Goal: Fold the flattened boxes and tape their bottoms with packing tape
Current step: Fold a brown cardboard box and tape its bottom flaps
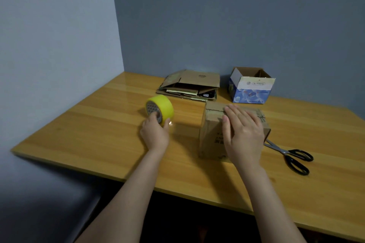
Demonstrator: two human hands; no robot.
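A person's right hand (243, 131) lies flat on top of a small brown corrugated cardboard box (214, 136) standing right of centre in the frame. The fingers are straight and close together across the closed top flaps, and the thumb reaches down over the box's near face. The cardboard is worn and creased, with dark print on the near face and a ragged seam across the top.

Left of the box, the left hand (155, 132) grips a thick roll of yellow packing tape (162, 107). Its fingertips are curled into the grey honeycomb-patterned core and its thumb is clamped against the smooth outer band. The roll stands on its rim on the table (94, 124), a glossy plank-grained top of honey-coloured wood.

At centre right, just beside the box's lower right corner, a pair of scissors (292, 157) lies flat, with steel blades and black loop handles. Whether the blade tips touch the box cannot be told.

Toward the top of the table, near the wall, sits a stack of flattened boxes (189, 87), brown with bent flaps. To its right stands an open carton (250, 89), printed blue and white, its flaps up. Matte blue-grey walls (217, 16) meet in a corner behind.
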